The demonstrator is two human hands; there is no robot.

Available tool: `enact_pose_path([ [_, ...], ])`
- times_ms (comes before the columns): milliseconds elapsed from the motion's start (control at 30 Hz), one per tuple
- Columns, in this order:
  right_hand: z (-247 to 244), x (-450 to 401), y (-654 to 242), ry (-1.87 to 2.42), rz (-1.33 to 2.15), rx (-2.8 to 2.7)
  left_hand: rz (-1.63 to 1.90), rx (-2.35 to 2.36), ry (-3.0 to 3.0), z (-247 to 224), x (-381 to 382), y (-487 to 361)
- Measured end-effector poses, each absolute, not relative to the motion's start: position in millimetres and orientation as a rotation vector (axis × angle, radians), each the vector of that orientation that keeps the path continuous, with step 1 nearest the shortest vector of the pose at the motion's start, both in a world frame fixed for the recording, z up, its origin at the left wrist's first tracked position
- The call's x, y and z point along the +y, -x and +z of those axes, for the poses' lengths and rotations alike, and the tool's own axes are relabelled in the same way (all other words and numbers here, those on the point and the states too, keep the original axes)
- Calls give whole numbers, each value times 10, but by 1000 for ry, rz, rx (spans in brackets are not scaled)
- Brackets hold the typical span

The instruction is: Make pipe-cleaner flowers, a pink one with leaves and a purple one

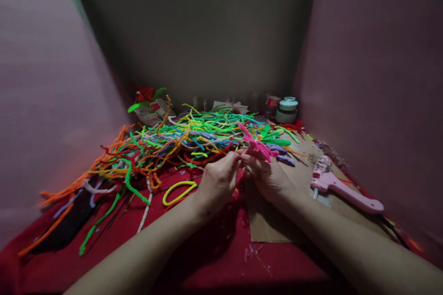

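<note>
A pink pipe-cleaner flower (260, 148) rises from the fingers of my right hand (266, 176), which is closed around its base. My left hand (221, 176) is pinched shut, its fingertips meeting those of the right just below the petals. Whatever lies between the left fingertips is too small and hidden to name. Behind both hands spreads a tangled heap of pipe cleaners (194, 136) in green, orange, blue, red and other colours. Left of my left wrist lie scissors with yellow handles (178, 192), their blades mostly covered.
A pink glue gun (346, 189) lies on cardboard (268, 226) at the right. Red cloth (214, 249) covers the table. Farther back stand a pale-green jar (287, 108) and a red flower with green leaves (145, 95). Pink panels flank both sides.
</note>
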State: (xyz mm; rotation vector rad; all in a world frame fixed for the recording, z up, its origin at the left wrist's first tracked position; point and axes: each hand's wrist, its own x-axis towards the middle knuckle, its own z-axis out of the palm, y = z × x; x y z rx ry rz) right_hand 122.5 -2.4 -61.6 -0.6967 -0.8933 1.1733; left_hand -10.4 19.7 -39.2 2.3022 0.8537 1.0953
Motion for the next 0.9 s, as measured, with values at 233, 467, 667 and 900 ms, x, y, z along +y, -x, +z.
enact_pose_path([
  [233,-518,-88,-1218,650,1170,-889,911,774,-1649,-287,199,72],
  [467,-583,-30,-1275,602,1327,-886,624,494,-1102,-241,242,169],
  [667,-601,-8,-1274,557,1410,-949,548,512,-1098,-251,203,184],
  [900,-566,-79,-1158,553,1282,-847,1083,915,-2374,-470,189,196],
])
